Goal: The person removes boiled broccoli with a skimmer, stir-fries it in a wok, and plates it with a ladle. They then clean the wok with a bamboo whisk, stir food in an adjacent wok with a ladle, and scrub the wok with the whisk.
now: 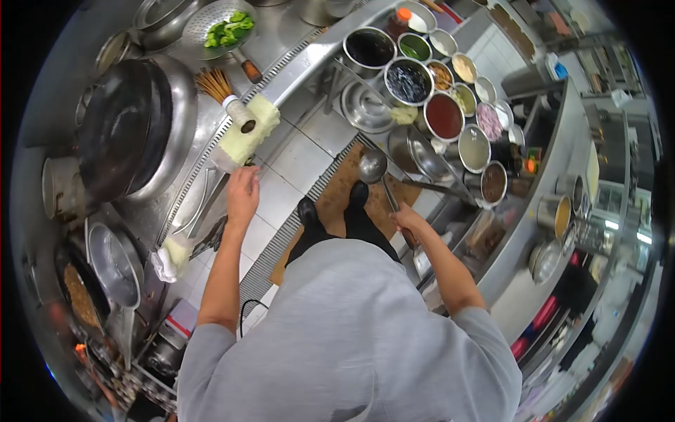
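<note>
My right hand (pixel 408 219) is wrapped around the handle of a ladle (pixel 373 167). The ladle's steel bowl hangs over the brown floor mat, near my shoes. Beside the stove edge, my left hand (pixel 243 188) is loosely bent with nothing visible in it. Just beyond its fingertips lies a pale yellow cloth (pixel 252 133) on the edge. A bamboo wok brush (pixel 226 98) rests against that cloth. A large dark wok (pixel 126 130) sits to the left on the steel counter. Farther up, a perforated strainer (pixel 219 35) holds green broccoli (pixel 230 32).
Several steel containers of sauces and ingredients, including a red sauce (pixel 444 117), crowd the right-hand station. A steel pan (pixel 114 264) and a wok with brown food (pixel 81 295) stand at lower left, with a flame nearby. White floor tiles (pixel 278 184) lie between the counters.
</note>
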Demonstrator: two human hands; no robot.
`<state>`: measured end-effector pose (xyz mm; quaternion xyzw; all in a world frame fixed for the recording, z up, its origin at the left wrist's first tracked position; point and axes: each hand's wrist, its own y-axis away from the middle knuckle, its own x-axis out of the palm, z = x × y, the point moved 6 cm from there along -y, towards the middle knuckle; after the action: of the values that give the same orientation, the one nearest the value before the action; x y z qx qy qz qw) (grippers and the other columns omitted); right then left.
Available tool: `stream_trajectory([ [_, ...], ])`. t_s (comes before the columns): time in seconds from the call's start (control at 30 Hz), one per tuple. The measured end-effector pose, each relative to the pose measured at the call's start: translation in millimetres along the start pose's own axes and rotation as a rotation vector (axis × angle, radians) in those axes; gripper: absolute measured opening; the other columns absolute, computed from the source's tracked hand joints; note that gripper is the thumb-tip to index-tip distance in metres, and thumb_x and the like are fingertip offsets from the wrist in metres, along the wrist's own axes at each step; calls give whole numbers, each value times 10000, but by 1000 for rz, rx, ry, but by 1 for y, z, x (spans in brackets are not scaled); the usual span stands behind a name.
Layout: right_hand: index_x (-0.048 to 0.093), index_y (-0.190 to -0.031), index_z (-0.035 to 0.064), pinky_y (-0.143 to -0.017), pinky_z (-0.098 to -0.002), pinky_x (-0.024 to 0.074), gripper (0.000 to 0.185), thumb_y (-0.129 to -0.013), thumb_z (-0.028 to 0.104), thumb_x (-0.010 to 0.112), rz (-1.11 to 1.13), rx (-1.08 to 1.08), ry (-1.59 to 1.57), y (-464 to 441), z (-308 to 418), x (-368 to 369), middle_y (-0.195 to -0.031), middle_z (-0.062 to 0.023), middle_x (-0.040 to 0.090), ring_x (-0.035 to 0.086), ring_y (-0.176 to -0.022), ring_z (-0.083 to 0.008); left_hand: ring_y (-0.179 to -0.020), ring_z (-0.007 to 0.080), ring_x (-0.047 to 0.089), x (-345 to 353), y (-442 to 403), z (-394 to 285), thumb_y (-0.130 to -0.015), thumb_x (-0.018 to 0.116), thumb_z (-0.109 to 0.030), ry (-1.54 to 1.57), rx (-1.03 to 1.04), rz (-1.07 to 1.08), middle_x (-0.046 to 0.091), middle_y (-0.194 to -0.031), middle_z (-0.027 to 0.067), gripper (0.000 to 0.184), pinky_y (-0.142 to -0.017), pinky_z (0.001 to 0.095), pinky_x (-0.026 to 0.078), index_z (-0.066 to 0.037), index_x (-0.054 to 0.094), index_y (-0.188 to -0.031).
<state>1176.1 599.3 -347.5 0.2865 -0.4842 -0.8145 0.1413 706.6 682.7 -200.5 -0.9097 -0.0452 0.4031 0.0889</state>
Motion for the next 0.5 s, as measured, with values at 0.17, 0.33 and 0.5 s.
stream_trajectory([
  [0.17,443,-1065,-46,-482,-418,525,305,-833,92,584,-645,-181,598,-42,-64,42,-816,-266,667,687,-608,-332,-956,344,604,-56,-5,-9,-868,597,-14,-12,50,-62,628,-1020,152,191,-859,398,475,-31,646,-1052],
  [0.33,440,-1204,-55,-562,-434,537,407,-820,53,522,-360,219,-47,3,-95,42,-769,-260,666,694,-684,-366,-896,298,622,-111,-8,-17,-883,580,16,12,69,-196,639,-984,146,181,-810,363,489,-4,636,-1054],
  [0.5,482,-1123,-53,-466,-432,500,329,-854,122,555,-382,327,-56,10,-172,63,-768,-221,655,649,-566,-301,-831,224,623,-156,-17,-47,-897,591,28,-9,117,-383,651,-984,125,178,-774,319,498,-5,636,-1067],
])
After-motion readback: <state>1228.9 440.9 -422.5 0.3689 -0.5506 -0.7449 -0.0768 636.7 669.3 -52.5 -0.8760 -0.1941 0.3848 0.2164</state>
